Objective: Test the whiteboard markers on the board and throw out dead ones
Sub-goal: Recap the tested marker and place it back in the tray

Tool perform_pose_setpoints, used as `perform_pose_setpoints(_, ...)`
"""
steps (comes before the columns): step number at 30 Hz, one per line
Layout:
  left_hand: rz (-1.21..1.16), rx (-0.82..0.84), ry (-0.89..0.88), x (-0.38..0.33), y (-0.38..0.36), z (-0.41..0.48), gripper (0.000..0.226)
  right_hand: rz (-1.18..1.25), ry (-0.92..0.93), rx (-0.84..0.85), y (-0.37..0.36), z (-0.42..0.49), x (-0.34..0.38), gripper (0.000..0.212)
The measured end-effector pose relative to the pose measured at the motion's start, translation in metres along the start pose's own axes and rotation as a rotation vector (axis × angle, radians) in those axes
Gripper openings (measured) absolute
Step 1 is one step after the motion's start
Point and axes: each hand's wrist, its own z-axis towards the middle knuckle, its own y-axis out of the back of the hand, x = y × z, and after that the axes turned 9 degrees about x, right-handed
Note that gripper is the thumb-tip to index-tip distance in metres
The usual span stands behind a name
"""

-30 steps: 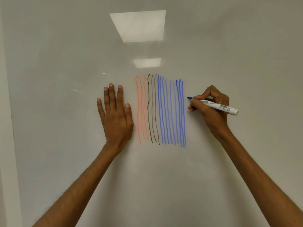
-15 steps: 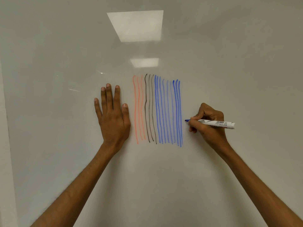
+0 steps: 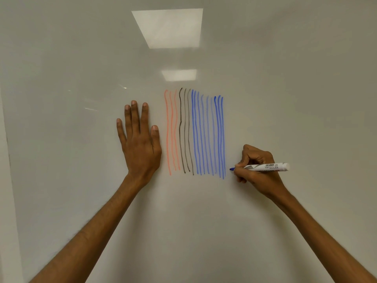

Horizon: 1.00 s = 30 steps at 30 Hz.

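A whiteboard (image 3: 285,88) fills the view. On it stand three orange vertical lines (image 3: 171,131), three black lines (image 3: 185,129) and several blue lines (image 3: 208,133). My right hand (image 3: 257,170) grips a white marker with a blue tip (image 3: 265,167), its tip low beside the rightmost blue line's bottom end. No new stroke shows to the right of the blue lines. My left hand (image 3: 139,139) lies flat on the board with straight fingers, just left of the orange lines.
Two ceiling lights reflect in the board (image 3: 169,27) above the lines. The board's left edge (image 3: 8,160) meets a pale wall strip. No other markers or bin are in view.
My right hand has carried the marker down along the right side of the blue lines, from near their top to their bottom. No new line appeared. My left hand stayed put.
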Motion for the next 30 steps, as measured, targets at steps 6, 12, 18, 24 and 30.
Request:
perform_pose_setpoints(6,0.012,0.008,0.005,-0.001,0.0,0.0,0.058,-0.019,-0.034,0.047,0.001,-0.003,-0.002,0.023)
perform_pose_setpoints(12,0.01,0.016,0.003,0.0,0.001,-0.001,0.058,0.01,-0.07,0.114,0.001,-0.004,0.004,0.025)
perform_pose_setpoints(18,0.013,0.022,0.004,0.0,0.001,-0.001,0.058,0.198,-0.01,-0.053,0.008,0.013,0.022,0.014)
perform_pose_setpoints(24,0.005,0.017,0.002,0.0,0.001,-0.002,0.058,0.295,0.078,-0.369,0.016,0.066,0.045,0.025)
perform_pose_setpoints(30,0.002,0.01,-0.003,0.0,0.001,-0.003,0.058,0.258,0.115,-0.416,0.019,0.09,0.05,0.021)
